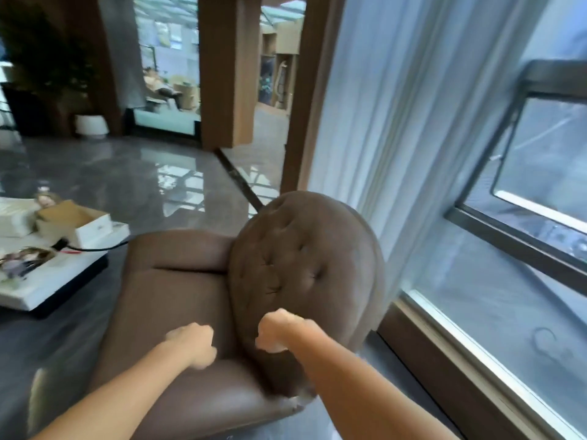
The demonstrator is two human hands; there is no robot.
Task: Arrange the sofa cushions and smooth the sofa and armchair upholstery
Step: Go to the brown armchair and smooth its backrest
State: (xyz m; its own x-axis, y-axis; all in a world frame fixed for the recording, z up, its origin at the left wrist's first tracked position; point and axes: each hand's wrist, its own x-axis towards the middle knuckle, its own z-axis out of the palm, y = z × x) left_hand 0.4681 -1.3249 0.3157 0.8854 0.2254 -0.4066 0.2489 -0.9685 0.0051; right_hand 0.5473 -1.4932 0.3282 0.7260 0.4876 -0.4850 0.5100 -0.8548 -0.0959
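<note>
Reaching over the brown armchair below us, we keep our left hand curled, fingers pressed together, on its smooth seat, and our right hand fisted against the tufted, buttoned backrest. Blur hides whether either hand pinches fabric. Farther left, an open cardboard box sits on a white table; we cannot tell its contents.

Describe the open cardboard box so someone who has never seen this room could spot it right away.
Start at the brown armchair by the big window, then look to the low white table beside it. The open cardboard box sits on the table's far end, next to a black cable. Unlike the flat printed sheets nearer the camera, it stands up with white sides and a tan inside.
</note>
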